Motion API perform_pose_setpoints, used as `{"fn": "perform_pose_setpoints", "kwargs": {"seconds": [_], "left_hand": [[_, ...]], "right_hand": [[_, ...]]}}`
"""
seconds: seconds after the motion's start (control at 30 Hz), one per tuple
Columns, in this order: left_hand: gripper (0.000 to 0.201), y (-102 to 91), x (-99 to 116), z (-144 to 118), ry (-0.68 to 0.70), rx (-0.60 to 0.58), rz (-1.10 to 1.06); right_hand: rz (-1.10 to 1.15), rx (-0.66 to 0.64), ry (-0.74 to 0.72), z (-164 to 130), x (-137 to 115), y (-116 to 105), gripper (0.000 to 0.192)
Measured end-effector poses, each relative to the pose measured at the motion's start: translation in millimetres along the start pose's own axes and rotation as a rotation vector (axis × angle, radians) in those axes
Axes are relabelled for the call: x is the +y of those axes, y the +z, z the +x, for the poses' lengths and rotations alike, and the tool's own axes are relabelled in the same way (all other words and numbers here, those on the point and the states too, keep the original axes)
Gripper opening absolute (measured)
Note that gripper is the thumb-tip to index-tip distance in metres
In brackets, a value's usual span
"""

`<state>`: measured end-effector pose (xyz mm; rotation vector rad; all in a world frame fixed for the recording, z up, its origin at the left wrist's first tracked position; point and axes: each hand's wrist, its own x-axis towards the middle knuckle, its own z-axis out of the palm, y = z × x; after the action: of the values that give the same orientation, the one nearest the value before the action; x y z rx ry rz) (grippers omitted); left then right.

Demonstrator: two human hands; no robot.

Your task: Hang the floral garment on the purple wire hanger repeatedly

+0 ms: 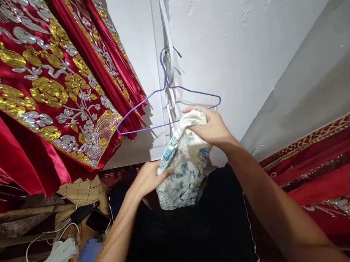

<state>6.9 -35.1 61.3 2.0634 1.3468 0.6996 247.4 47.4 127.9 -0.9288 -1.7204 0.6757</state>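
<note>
The largest item in view is the red embroidered fabric [30, 93], hanging at upper left with gold and silver floral work; a second length of like red cloth [332, 162] runs along the lower right. A white wall [246, 33] fills the upper centre and right. A dark surface [188, 240] lies below the hands. At lower left a wooden shelf [11, 229] carries a phone [98, 220], a white cable [41, 241] and a crumpled white cloth [58, 258].

A purple wire hanger [172, 106] hangs by its hook against the wall. Its long axis runs left to right, with the lower bar just above and behind the floral cloth [182, 168].

The floral cloth is bunched, held in the air between both hands, with its long axis running from lower left to upper right. Its upper end sits just beside the hanger's right shoulder; whether they touch cannot be determined.

The right hand [213, 128] is the nearer one to the hanger. Its fingers are curled tight over the cloth's upper end, thumb pressed on top. The left hand [147, 179] is lower and well apart from the hanger. Its fingers are pressed together and pinch the cloth's lower left edge.
</note>
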Motion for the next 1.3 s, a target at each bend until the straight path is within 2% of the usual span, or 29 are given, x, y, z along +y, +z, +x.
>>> {"fn": "perform_pose_setpoints", "kwargs": {"seconds": [0.1,0.17,0.23,0.33,0.47,0.53,0.6,0.67,0.7,0.8,0.83,0.87,0.93,1.0,1.1,1.13,1.2,1.27,1.3], "left_hand": [[0.041,-29.3,-11,-12,-0.043,0.056,0.161],[0.038,-52.1,-19,-19,-0.071,0.053,0.263],[0.032,-71.2,-27,-24,-0.098,0.068,0.357],[0.027,-87.7,-31,-22,-0.032,0.21,0.367],[0.025,-92.5,-18,3,0.137,0.477,0.238],[0.019,-93.7,-8,20,0.212,0.574,0.155],[0.028,-97.7,0,35,0.275,0.631,0.085],[0.042,-104.7,5,44,0.317,0.639,0.088],[0.044,-108.5,6,46,0.328,0.636,0.114],[0.039,-117.4,10,46,0.331,0.602,0.202],[0.037,-118.9,12,45,0.332,0.587,0.218],[0.035,-119.6,14,44,0.335,0.57,0.235],[0.03,-120.0,16,44,0.343,0.555,0.267],[0.027,-120.1,16,47,0.347,0.563,0.292],[0.022,-120.7,12,54,0.342,0.609,0.327],[0.021,-120.7,10,56,0.337,0.626,0.338],[0.02,-119.6,7,59,0.33,0.643,0.352],[0.019,-117.5,7,61,0.339,0.629,0.36],[0.018,-116.4,7,62,0.347,0.617,0.365]], "right_hand": [[-0.076,0.033,0.134,13,34,5,0.019],[-0.096,0.077,0.22,12,49,2,0.02],[-0.112,0.122,0.227,8,52,-7,0.023],[-0.181,0.115,0.177,2,38,-21,0.022],[-0.169,0.102,0.195,-3,17,-21,0.019],[-0.116,0.09,0.22,-6,12,-15,0.018],[-0.081,0.031,0.22,-10,9,-13,0.019],[-0.103,-0.021,0.186,-13,9,-20,0.029],[-0.144,0.009,0.155,-14,9,-26,0.04],[-0.316,0.309,0.071,-10,13,-52,0.09],[-0.361,0.378,0.068,-6,16,-62,0.1],[-0.393,0.394,0.078,-1,18,-70,0.103],[-0.427,0.331,0.108,11,22,-81,0.098],[-0.435,0.266,0.141,22,23,-87,0.083],[-0.399,0.179,0.259,32,18,-88,0.052],[-0.402,0.18,0.277,33,17,-88,0.048],[-0.461,0.285,0.25,32,15,-89,0.057],[-0.54,0.402,0.177,30,16,-92,0.083],[-0.559,0.412,0.15,28,17,-94,0.089]]}}
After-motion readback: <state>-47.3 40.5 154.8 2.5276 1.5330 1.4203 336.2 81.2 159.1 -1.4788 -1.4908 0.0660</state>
